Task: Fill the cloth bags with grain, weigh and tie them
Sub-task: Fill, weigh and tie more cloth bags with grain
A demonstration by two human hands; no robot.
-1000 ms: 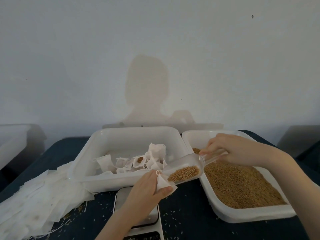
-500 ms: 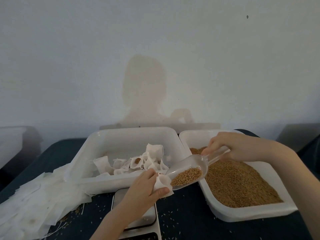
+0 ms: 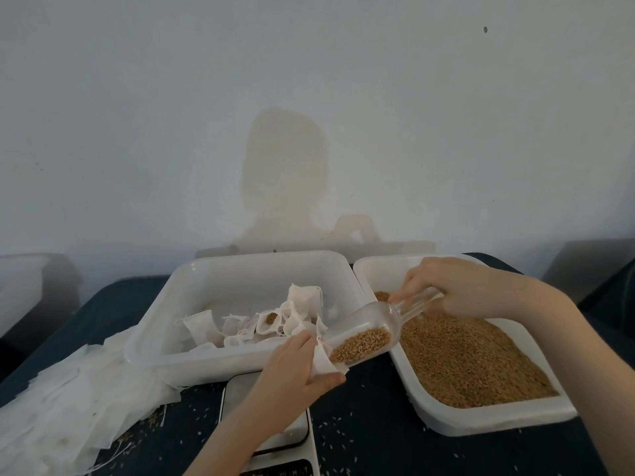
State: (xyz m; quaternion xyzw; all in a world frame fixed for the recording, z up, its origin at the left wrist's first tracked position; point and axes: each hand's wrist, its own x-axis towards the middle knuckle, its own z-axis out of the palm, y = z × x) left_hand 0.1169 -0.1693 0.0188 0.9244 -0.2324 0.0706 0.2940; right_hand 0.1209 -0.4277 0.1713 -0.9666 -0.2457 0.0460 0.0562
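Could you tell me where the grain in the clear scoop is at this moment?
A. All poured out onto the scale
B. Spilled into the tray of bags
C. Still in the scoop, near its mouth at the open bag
C: the grain lies inside the clear scoop, whose mouth meets the cloth bag held by the left hand; the right hand grips the handle.

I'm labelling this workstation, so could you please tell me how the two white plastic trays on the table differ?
The left white plastic tray holds small white cloth bags; the right white plastic tray holds a layer of loose golden-brown grain. Much of the left tray's floor shows bare, while grain hides most of the right tray's floor. Both are white, rectangular, round-cornered, and sit side by side.
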